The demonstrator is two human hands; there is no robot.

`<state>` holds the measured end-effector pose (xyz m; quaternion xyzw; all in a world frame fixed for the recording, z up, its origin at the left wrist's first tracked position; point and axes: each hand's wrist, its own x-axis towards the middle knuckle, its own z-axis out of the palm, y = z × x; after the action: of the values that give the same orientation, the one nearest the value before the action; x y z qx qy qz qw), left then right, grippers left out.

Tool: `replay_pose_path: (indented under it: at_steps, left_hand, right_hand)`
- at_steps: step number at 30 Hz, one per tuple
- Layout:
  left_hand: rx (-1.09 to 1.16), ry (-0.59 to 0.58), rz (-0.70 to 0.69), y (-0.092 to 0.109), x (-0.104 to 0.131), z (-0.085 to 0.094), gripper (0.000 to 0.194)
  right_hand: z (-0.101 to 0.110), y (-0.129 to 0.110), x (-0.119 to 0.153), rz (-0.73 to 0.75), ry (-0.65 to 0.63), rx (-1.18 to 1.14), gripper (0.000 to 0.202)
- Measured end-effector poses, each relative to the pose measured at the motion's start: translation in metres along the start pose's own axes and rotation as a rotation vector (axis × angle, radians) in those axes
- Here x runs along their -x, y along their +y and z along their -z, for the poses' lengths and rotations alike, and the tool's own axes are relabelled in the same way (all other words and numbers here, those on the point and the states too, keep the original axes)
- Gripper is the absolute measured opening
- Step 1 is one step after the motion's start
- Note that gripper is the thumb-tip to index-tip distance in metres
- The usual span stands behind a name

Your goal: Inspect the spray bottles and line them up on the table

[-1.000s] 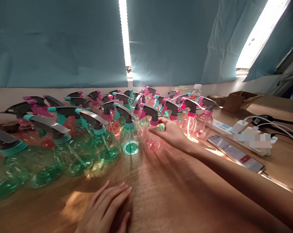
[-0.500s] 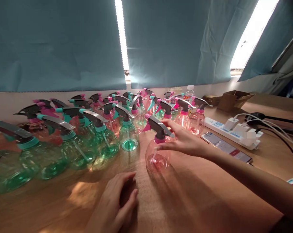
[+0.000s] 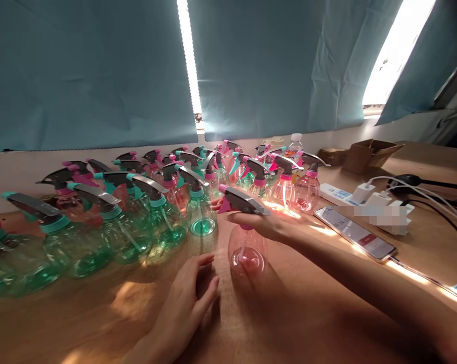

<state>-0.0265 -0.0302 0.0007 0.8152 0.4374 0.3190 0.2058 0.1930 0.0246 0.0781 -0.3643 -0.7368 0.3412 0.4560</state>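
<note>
A pink transparent spray bottle [image 3: 248, 255] with a grey and pink trigger head stands upright on the wooden table. Around its neck, just under the spray head, my right hand [image 3: 264, 222] is closed; the thumb crosses the near side, and fingertips peek out behind the pink trigger. My left hand [image 3: 192, 290] rests on the table to the left of this bottle, holding nothing, its thumb and fingers apart. Just behind the left hand stands a green spray bottle [image 3: 201, 217] with a turquoise collar.
Several green and pink spray bottles crowd the left and back, among them a near green one [image 3: 80, 247]. On the right lie a phone [image 3: 355, 232] and a white power strip [image 3: 336, 194] with plugs and cables. An open cardboard box [image 3: 368, 154] sits farther back.
My right hand has moved from the right side of the pink spray bottle to wrap round its neck. My left hand has barely moved. The view has shifted slightly.
</note>
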Motion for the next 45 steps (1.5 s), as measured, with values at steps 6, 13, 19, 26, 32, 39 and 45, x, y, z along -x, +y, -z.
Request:
replay_pose_path:
  at_steps: [6, 13, 19, 26, 32, 39, 45]
  left_hand:
    - [0.003, -0.023, -0.010, 0.001, -0.003, -0.004, 0.026]
    - [-0.078, -0.034, -0.107, -0.001, -0.021, -0.017, 0.025]
    - [-0.172, -0.040, -0.258, 0.002, -0.037, -0.030, 0.028]
    - [-0.189, -0.056, -0.297, 0.006, -0.046, -0.036, 0.032]
    - [-0.208, -0.083, -0.293, 0.005, -0.043, -0.034, 0.033]
    - [-0.228, -0.063, -0.297, 0.003, -0.041, -0.035, 0.033]
    - [-0.246, -0.066, -0.297, 0.002, -0.041, -0.036, 0.033]
  right_hand:
    - [0.007, 0.004, 0.017, -0.077, -0.026, -0.226, 0.020]
    - [0.032, 0.007, 0.033, -0.095, 0.015, -0.019, 0.032]
    - [0.041, 0.007, 0.032, -0.030, -0.014, -0.087, 0.020]
    - [0.042, 0.010, 0.028, 0.016, -0.082, -0.019, 0.017]
    - [0.044, 0.000, 0.031, -0.029, -0.120, 0.115, 0.028]
    - [0.046, 0.000, 0.036, -0.005, -0.059, 0.186, 0.016]
    - [0.040, 0.008, 0.040, -0.012, 0.036, 0.120, 0.024]
